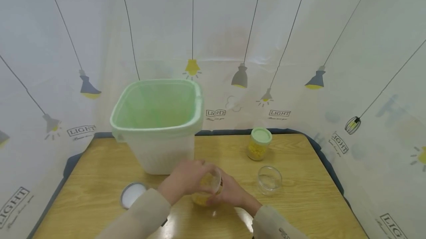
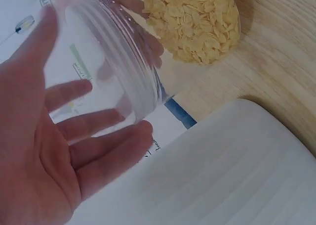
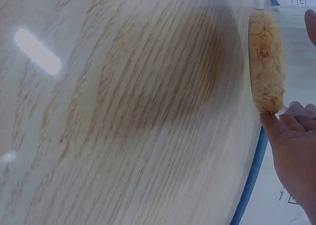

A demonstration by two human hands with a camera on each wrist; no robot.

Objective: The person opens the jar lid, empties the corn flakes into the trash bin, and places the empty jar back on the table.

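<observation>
Your head camera looks forward and down over the desk (image 1: 309, 202), far enough back to include the printed sheet (image 1: 219, 17) behind it. Your left wrist camera sits close to the left fingers (image 2: 111, 158), tilted, facing the jar (image 2: 143, 76) and white tub (image 2: 237, 160). Your right one looks low across the desk, the jar at its right edge. All three share the jar; head and left wrist share the tub.
</observation>
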